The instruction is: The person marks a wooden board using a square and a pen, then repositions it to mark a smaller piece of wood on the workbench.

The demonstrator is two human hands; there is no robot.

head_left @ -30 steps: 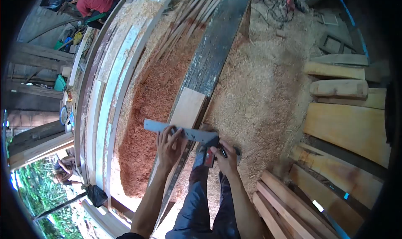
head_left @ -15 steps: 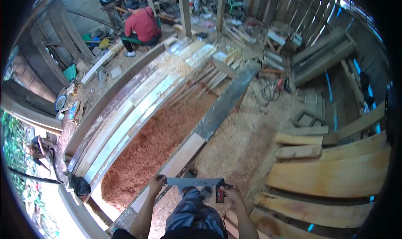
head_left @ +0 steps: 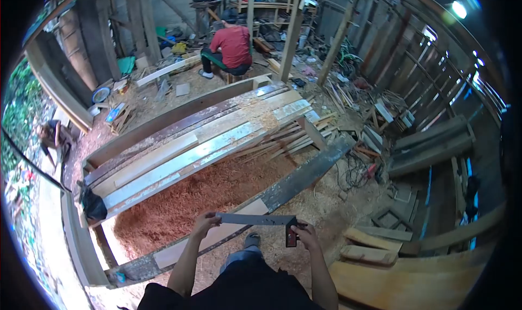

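Observation:
A carpenter's square with a grey metal blade [head_left: 254,220] and a short dark stock [head_left: 291,235] marked with red is held level in front of my body. My left hand [head_left: 204,224] pinches the left end of the blade. At the other end, my right hand [head_left: 306,237] has its fingers closed on the stock. Beneath and beyond the square runs a long dark beam with a pale board [head_left: 228,233] lying along it.
Reddish shavings [head_left: 157,215] fill the gap beside long planks [head_left: 217,141]. A person in a red shirt [head_left: 231,46] sits at the back; another person [head_left: 54,139] crouches at far left. Thick slabs [head_left: 402,280] lie at right, and a cable [head_left: 353,174] is on the floor.
My view has tilted up and turned, showing more of the back wall. The square stays in both hands and appears slightly higher in view. One foot now shows farther forward.

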